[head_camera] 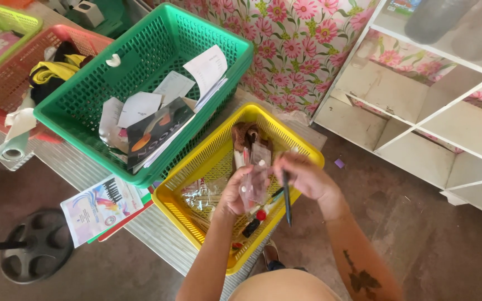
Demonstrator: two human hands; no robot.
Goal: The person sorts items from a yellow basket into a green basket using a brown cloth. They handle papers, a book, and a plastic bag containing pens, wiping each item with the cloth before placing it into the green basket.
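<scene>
We look down on two bare hands working over a yellow basket point(196, 167) that sits at the near edge of the tabletop point(79, 167). The left hand point(232, 196) is curled closed around the lower part of a small clear plastic packet point(255, 181), holding it upright above the middle of the basket. The right hand point(305, 175) pinches the packet's top edge with its fingertips and also grips a dark pen point(287, 200), which hangs point-down from the palm just right of the packet.

Inside the yellow basket we see a clear bag of thin sticks point(202, 196) toward its left side, some brown items point(245, 135) at its far end, and small red and black pieces point(255, 220) below the hands; we cannot tell what those are.

Just left of it, touching, stands a larger green basket point(157, 33) holding loose papers and a dark booklet point(154, 136). Further left is a red basket point(6, 83) with yellow and black cloth in it. A colourful leaflet point(104, 207) lies at the tabletop's near edge, beside the yellow basket. A white shelf unit point(419, 111) stands on the floor to the right.
</scene>
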